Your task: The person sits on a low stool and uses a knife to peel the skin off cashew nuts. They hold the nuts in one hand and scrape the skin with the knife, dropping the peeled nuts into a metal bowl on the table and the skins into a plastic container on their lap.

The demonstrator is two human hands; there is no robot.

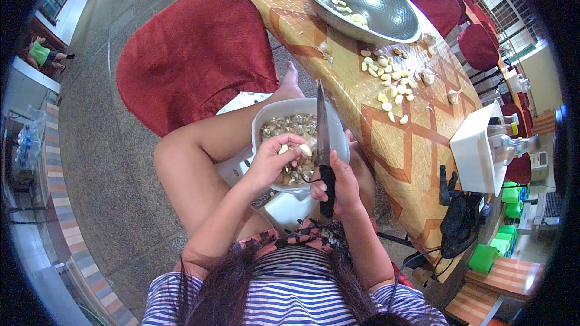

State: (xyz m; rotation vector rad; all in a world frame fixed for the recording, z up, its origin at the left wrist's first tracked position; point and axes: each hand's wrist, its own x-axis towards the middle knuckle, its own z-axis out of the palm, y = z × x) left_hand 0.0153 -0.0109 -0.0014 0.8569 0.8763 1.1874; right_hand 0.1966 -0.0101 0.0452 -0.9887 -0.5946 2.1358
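My left hand (282,156) holds pale garlic cloves (306,149) between its fingers, above a translucent plastic tub (339,138). Inside the tub lie garlic skins and pieces (290,123). In my right hand (340,183) is the black handle of a knife (322,122), whose long blade points away from me over the tub's right side. Many peeled garlic cloves (396,74) are spread on the patterned tablecloth (389,145) to the right. A large hammered metal bowl (380,0) beyond them holds several cloves. Part of my right hand's grip is hidden behind the handle.
A red-covered chair (199,54) stands ahead on the left. A white plastic container (473,149) with bottles is at the table's right, near a black bag (460,226) and a cable. Another person (43,54) is far off at the left.
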